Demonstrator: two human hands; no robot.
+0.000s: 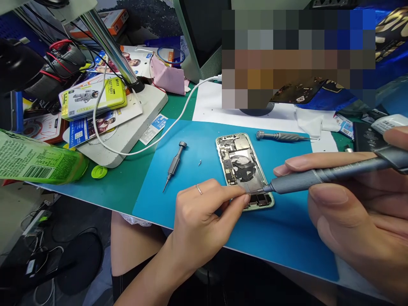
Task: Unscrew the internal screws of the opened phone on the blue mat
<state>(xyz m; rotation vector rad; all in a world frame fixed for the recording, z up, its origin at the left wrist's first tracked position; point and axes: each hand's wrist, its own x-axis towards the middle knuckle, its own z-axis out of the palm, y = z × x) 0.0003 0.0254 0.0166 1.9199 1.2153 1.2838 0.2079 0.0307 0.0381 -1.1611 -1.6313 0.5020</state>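
An opened phone [244, 168] with a pale green frame lies on the blue mat, its inner parts bare. My right hand [357, 204] grips a grey precision screwdriver [296, 180], held almost level over the phone's lower end. At the screwdriver's thin tip, my left hand [204, 216] pinches thumb and index finger together. Whatever sits between those fingertips is hidden or too small to name. They cover part of the phone's lower edge. Left of the phone rest a second screwdriver [175, 165] and a tiny metal piece [199, 162].
Beyond the phone lies another screwdriver [282, 136]. A white cable [140, 151] curves across the mat's left side. A lamp base [153, 100] carries a yellow battery box [94, 100]. Nearby are a green bottle [41, 159] and its cap [99, 171]. Crumpled tissue [312, 122] sits at the back.
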